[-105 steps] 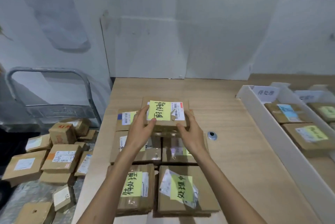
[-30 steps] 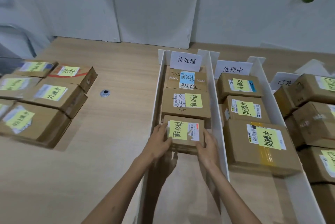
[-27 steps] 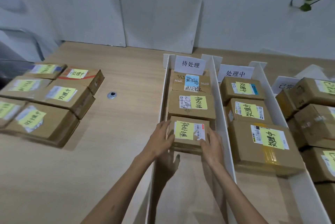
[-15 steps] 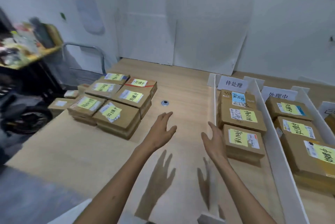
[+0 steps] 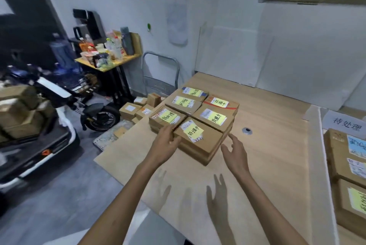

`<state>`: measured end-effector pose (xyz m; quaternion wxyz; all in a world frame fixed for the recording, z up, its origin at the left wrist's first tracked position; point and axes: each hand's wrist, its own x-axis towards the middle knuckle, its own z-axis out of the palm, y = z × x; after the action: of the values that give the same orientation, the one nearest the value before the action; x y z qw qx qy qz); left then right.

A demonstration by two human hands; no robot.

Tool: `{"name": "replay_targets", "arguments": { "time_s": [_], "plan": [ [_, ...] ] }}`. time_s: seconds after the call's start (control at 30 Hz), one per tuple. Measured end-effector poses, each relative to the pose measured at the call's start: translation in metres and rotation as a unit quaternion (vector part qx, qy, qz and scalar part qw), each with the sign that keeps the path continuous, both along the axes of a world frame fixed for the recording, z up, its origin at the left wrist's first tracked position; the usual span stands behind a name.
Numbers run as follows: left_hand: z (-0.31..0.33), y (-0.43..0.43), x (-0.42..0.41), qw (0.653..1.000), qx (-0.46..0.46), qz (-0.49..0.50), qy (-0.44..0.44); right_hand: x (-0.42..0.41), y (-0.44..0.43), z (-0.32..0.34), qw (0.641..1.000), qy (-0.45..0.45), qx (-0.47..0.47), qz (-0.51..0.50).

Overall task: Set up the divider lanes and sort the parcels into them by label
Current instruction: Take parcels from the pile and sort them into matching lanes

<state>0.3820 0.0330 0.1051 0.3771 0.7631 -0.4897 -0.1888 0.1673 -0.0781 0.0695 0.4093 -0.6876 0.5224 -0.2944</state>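
A block of cardboard parcels with yellow handwritten notes sits at the table's left edge. The nearest parcel [image 5: 198, 137] lies between my hands. My left hand [image 5: 165, 145] touches its left side with fingers extended. My right hand [image 5: 234, 150] hovers just right of it, fingers spread, holding nothing. Behind it lie a parcel [image 5: 166, 118] on the left and another [image 5: 213, 117] on the right. At the right edge, a white divider wall [image 5: 321, 165] bounds a lane with a paper sign [image 5: 345, 123] and sorted parcels [image 5: 348, 157].
A small metal grommet [image 5: 247, 131] is set in the wooden table [image 5: 267, 165]. More parcels [image 5: 136, 109] lie on the floor by a folded hand truck [image 5: 161, 72]. A scooter [image 5: 59, 96] and a cluttered side table [image 5: 107, 60] stand to the left.
I let go of the parcel set down in the first lane. My view swung left, and both hands moved across the table to the nearest parcel of the unsorted block.
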Motion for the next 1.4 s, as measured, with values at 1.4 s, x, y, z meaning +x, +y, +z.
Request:
{"name": "replay_targets", "arguments": {
  "time_s": [1.4],
  "plan": [
    [-0.145, -0.464, 0.325, 0.978, 0.112, -0.167, 0.060, 0.334, -0.347, -0.095, 0.974, 0.062, 0.101, -0.192]
  ]
}}
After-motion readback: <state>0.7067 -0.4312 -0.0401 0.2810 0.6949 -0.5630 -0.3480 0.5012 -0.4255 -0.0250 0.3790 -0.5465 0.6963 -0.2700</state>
